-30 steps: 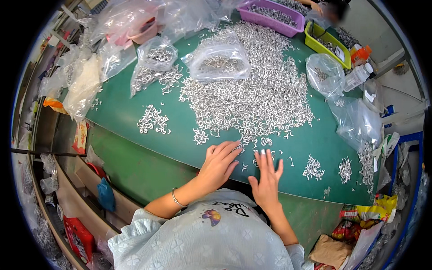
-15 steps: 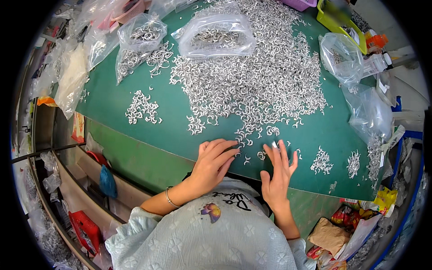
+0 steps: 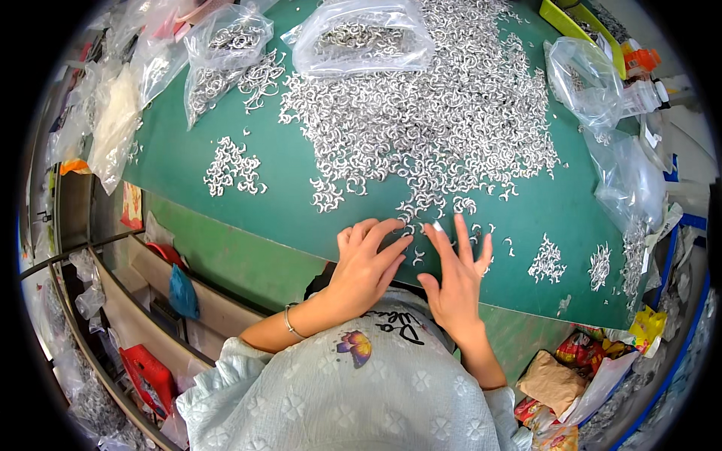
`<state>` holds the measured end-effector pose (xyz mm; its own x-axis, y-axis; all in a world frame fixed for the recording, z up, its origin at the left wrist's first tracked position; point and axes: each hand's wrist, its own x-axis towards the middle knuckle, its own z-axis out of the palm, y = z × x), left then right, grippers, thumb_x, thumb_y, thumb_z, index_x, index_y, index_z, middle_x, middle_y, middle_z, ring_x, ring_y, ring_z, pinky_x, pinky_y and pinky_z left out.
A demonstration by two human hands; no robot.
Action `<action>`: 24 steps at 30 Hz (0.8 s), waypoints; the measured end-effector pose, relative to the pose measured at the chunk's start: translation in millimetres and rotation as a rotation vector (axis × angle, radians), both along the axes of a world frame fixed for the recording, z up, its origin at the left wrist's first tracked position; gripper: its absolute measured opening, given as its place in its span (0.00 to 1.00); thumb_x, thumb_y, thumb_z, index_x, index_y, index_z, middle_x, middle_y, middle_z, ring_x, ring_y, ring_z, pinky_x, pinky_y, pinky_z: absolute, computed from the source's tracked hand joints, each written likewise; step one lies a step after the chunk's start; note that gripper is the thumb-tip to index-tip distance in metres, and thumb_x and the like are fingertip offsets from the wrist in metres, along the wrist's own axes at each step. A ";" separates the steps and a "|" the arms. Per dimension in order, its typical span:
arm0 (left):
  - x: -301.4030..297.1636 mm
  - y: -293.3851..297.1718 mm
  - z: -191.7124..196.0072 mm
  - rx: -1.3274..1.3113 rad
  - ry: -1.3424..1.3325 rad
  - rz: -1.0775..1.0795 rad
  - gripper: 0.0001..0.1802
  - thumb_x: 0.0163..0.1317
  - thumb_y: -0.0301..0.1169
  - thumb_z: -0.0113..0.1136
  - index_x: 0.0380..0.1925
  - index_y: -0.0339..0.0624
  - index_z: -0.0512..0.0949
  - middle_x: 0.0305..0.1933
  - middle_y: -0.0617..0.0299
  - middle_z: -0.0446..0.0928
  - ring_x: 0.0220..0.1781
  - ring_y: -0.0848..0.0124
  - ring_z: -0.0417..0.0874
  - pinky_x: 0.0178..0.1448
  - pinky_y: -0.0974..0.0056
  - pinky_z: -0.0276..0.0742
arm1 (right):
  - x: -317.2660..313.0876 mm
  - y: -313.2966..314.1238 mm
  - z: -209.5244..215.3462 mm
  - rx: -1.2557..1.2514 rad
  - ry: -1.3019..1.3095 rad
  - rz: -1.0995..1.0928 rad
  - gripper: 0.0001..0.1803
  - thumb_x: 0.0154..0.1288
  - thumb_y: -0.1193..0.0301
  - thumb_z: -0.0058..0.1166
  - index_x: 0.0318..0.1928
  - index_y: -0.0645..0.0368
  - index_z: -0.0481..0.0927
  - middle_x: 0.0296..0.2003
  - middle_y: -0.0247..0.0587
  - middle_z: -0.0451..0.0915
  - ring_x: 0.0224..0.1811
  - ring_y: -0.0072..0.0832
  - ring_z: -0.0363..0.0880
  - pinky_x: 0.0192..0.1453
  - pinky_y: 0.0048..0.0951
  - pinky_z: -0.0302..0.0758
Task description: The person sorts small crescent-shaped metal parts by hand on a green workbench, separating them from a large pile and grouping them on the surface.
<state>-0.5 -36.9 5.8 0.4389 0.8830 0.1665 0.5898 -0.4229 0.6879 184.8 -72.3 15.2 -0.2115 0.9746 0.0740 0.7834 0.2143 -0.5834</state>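
A broad pile of small silver crescent-shaped metal pieces [image 3: 451, 120] covers much of the green tabletop [image 3: 278, 214]. My left hand [image 3: 366, 263] lies at the near edge, fingers bent and a little apart, its fingertips beside a few loose crescents [image 3: 418, 257] that trail from the pile. Just to its right, my right hand [image 3: 457, 282] is spread, fingertips down among stray pieces; one fingertip has a white covering. Neither hand visibly grips a piece, though the spots under the fingertips are hidden. Farther right lie two small heaps, one larger [image 3: 547, 259] and one smaller [image 3: 599, 267].
Another small heap [image 3: 232, 167] lies at the left. A clear plastic bag [image 3: 365, 60] of pieces rests on the pile; a second bag [image 3: 226, 52] stands at the back left. Empty-looking bags [image 3: 587, 86] and a yellow-green basket [image 3: 579, 26] line the right side.
The table scene has shifted slightly in the view. My right hand has moved a little left, closer to my left hand, over the loose crescents.
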 end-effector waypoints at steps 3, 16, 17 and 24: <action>-3.7 -1.3 0.4 -0.012 0.010 0.024 0.18 0.55 0.22 0.64 0.47 0.44 0.81 0.57 0.60 0.73 0.57 0.57 0.70 0.58 0.55 0.60 | 10.8 -8.7 3.2 -0.013 0.087 -0.010 0.35 0.60 0.67 0.60 0.65 0.65 0.65 0.62 0.39 0.76 0.75 0.48 0.54 0.72 0.69 0.35; 10.7 -2.4 -2.2 0.015 -0.032 0.030 0.18 0.53 0.22 0.66 0.46 0.44 0.82 0.54 0.61 0.74 0.55 0.60 0.71 0.57 0.56 0.60 | 14.0 -19.4 -1.6 0.034 0.154 -0.101 0.28 0.68 0.64 0.53 0.63 0.65 0.67 0.57 0.42 0.80 0.74 0.49 0.59 0.72 0.67 0.36; 14.2 -0.8 -3.4 0.032 -0.038 0.033 0.18 0.53 0.22 0.67 0.46 0.45 0.82 0.53 0.62 0.74 0.54 0.60 0.71 0.57 0.56 0.60 | 11.4 -18.7 -2.2 0.033 0.158 -0.092 0.27 0.67 0.67 0.55 0.63 0.65 0.67 0.57 0.41 0.80 0.74 0.48 0.59 0.72 0.67 0.37; 27.0 19.4 -1.8 0.051 -0.010 -0.048 0.13 0.52 0.25 0.69 0.40 0.45 0.83 0.43 0.65 0.73 0.44 0.65 0.71 0.49 0.58 0.59 | 8.8 -18.7 -12.3 0.116 0.139 -0.202 0.26 0.61 0.76 0.60 0.60 0.64 0.70 0.52 0.40 0.83 0.71 0.47 0.65 0.71 0.65 0.42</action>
<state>26.5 -17.5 4.0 0.4785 0.8512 0.2153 0.5615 -0.4852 0.6702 193.6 -90.9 2.9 0.0060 0.9794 0.2020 0.7313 0.1335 -0.6689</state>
